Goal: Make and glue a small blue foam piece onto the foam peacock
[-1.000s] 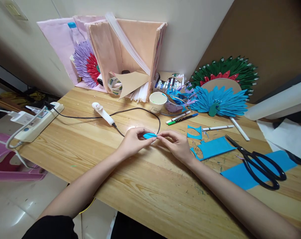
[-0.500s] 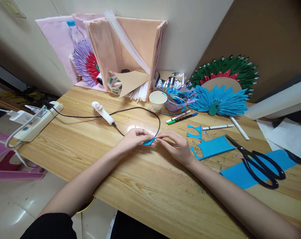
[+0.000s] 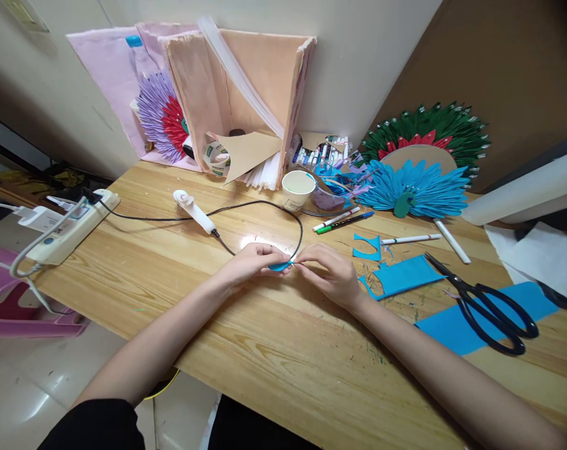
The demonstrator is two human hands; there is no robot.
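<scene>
Head: hands (image 3: 330,275) pinch blue piece (image 3: 278,267) inside table edge (image 3: 245,403).

A pale, plain wall (image 3: 358,56) rises behind a wooden table (image 3: 283,350) with light, streaky grain. To the right, the backdrop turns to a flat brown panel (image 3: 489,62), meeting the wall along a slanting edge. A wall plate (image 3: 29,15) sits at upper left. Below — a pink plastic stool (image 3: 34,329) on a pale tiled floor (image 3: 25,381), its glossy surface catching white glare.
</scene>
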